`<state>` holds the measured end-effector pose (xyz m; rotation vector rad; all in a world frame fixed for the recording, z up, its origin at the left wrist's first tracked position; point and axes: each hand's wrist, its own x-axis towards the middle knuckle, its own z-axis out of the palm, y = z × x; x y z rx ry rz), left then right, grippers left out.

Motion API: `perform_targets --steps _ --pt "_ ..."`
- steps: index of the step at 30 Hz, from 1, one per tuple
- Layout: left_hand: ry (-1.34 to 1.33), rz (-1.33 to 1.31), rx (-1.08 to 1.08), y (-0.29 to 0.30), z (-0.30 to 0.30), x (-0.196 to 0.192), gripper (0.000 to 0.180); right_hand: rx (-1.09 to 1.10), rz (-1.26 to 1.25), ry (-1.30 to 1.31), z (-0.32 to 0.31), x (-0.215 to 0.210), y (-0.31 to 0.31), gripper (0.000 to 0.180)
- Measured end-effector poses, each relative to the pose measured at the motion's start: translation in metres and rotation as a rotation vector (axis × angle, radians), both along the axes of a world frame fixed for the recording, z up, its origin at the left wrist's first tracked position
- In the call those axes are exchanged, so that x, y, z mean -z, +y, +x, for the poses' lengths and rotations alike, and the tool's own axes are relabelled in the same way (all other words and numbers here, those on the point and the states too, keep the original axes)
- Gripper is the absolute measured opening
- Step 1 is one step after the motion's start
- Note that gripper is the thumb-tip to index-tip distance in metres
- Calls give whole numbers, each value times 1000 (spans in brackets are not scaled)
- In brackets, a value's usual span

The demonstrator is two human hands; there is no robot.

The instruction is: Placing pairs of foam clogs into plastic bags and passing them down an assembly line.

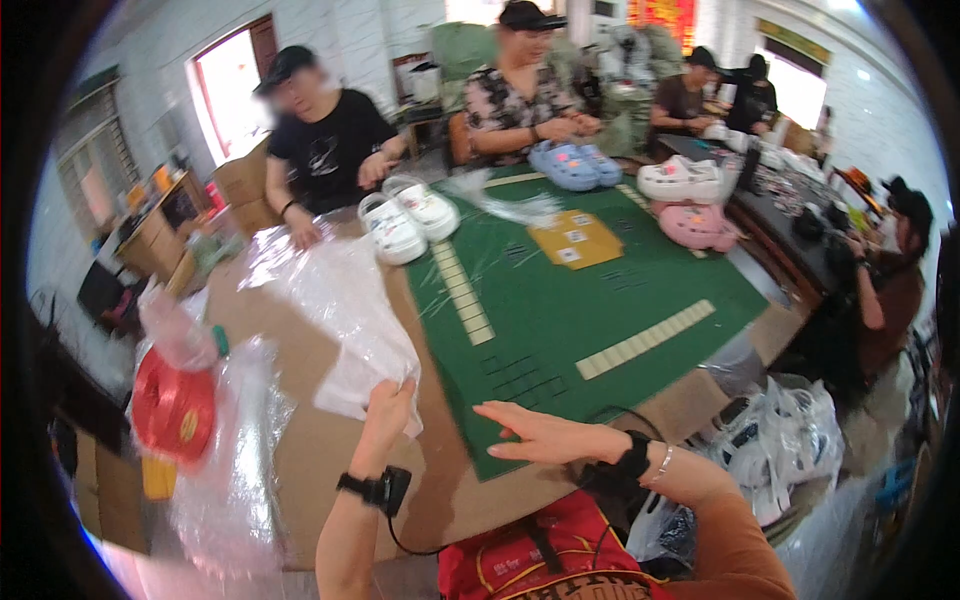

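My left hand [390, 408] is closed on the near end of a white plastic bag [345, 300], which stretches away over the brown tabletop. At its far end, a co-worker's hand [303, 230] rests on or beside the plastic. My right hand [535, 434] hovers over the near edge of a green mat [560, 330], fingers stretched out and nothing in them. A pair of white clogs [405, 225] stands just right of the bag's far part. Both my wrists wear black straps with small devices.
Blue clogs [575, 165], another white pair [685, 180] and pink clogs [697, 227] line the mat's far side, beyond yellow cards [577, 240] and tile rows [645, 340]. Left are a red roll-shaped thing [172, 405] and clear plastic [235, 450]. Bagged items [785, 440] stand right.
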<state>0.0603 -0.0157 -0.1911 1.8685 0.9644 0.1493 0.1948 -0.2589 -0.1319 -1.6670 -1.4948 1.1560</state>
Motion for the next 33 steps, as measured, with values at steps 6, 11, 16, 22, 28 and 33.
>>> perform_targets --steps 6,11,16,22,28,33 --pt "-695 -745 118 -131 -17 -112 49 620 -31 674 25 10 -26 81" --pt "-748 -1125 33 -154 -36 -73 55 425 151 1070 37 47 -35 72" --pt "-848 -1426 -108 -150 -48 -14 50 829 410 1097 43 45 -50 58" --pt "-618 -1241 -179 -147 -52 17 52 1155 461 743 61 63 -79 78" --pt "-571 -974 -162 -138 -37 18 42 1117 272 829 83 105 -114 49" --pt "-136 472 846 -123 -59 26 58 984 137 345 106 97 -150 31"
